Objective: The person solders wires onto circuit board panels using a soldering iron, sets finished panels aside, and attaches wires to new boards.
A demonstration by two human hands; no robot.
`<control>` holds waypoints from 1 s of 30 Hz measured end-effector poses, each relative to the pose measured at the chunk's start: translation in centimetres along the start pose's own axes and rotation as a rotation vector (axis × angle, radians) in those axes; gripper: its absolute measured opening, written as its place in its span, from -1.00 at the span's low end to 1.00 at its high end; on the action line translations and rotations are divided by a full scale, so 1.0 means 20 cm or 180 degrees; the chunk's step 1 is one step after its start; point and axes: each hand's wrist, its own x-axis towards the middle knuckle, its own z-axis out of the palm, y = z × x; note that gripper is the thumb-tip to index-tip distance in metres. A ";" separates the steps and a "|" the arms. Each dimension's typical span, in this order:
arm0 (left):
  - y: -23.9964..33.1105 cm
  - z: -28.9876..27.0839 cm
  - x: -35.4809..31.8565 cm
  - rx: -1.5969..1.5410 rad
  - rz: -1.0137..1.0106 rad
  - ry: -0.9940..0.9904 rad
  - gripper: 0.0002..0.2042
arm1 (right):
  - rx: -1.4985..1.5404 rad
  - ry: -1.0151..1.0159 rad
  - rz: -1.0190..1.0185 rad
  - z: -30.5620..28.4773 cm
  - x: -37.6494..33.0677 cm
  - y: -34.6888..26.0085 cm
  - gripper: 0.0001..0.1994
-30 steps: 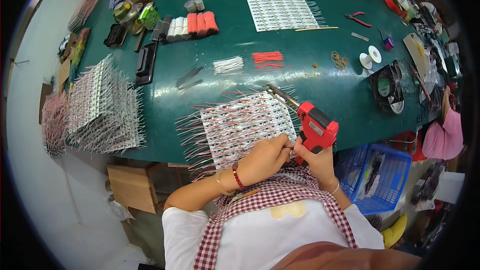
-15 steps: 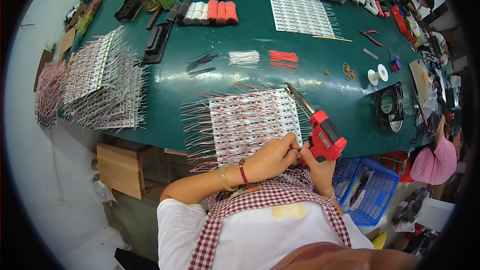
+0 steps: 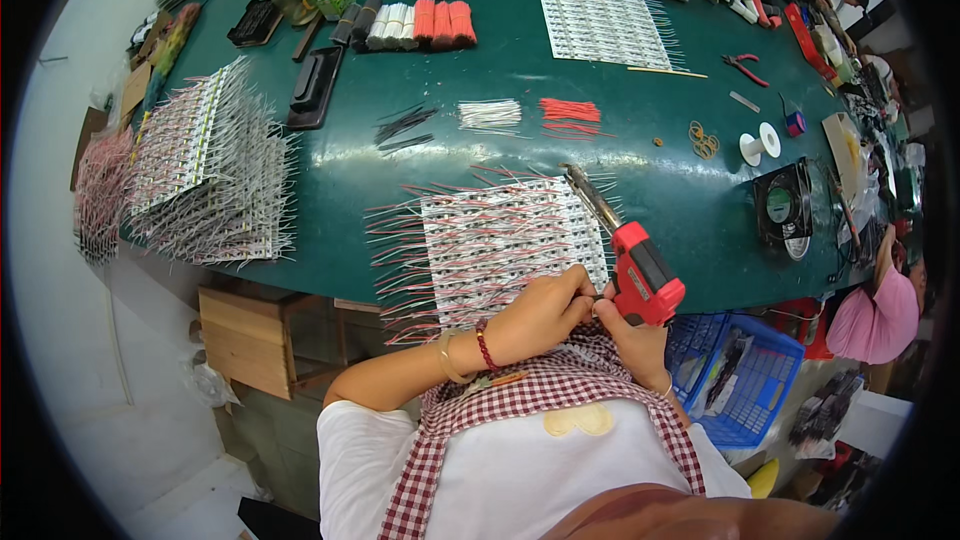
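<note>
In my right hand (image 3: 635, 338) is a red and black soldering gun (image 3: 645, 275), its long metal tip pointing up and left over the right edge of a white circuit-board panel (image 3: 495, 245). Rows of small parts cover this panel, and thin red and white wires stick out past its left side. My left hand (image 3: 545, 318) is closed in a pinch beside the panel's lower right corner, close to the right thumb. A small dark bit shows at its fingertips, too small to name.
Black wires (image 3: 405, 126), white wires (image 3: 489, 116) and red wires (image 3: 570, 112) lie in piles beyond the panel. Wired panels are stacked (image 3: 210, 165) at left. Another panel (image 3: 605, 25), pliers (image 3: 745, 70), a wire spool (image 3: 760, 144) and a black fan (image 3: 783, 202) sit further right.
The soldering gun has shifted slightly left and its tip sits a little higher along the panel's right edge. Both hands stay close together; the rest of the view has moved slightly.
</note>
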 end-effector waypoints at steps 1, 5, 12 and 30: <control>0.00 0.00 0.00 0.0111 -0.0006 -0.0005 -0.90 | -0.0045 0.0039 0.0072 -0.01 0.00 0.01 -0.83; -0.01 0.01 0.01 0.0316 0.0090 -0.0001 -0.90 | -0.0225 -0.0102 0.0163 -0.05 0.00 0.05 -0.81; -0.01 0.02 0.02 0.0681 0.0527 0.0296 -0.92 | -0.0225 -0.0189 -0.0149 -0.06 -0.01 0.09 -0.75; 0.00 0.03 0.03 0.0156 0.0059 0.0139 -0.89 | 0.0002 0.0192 0.0182 -0.04 0.00 0.04 -0.86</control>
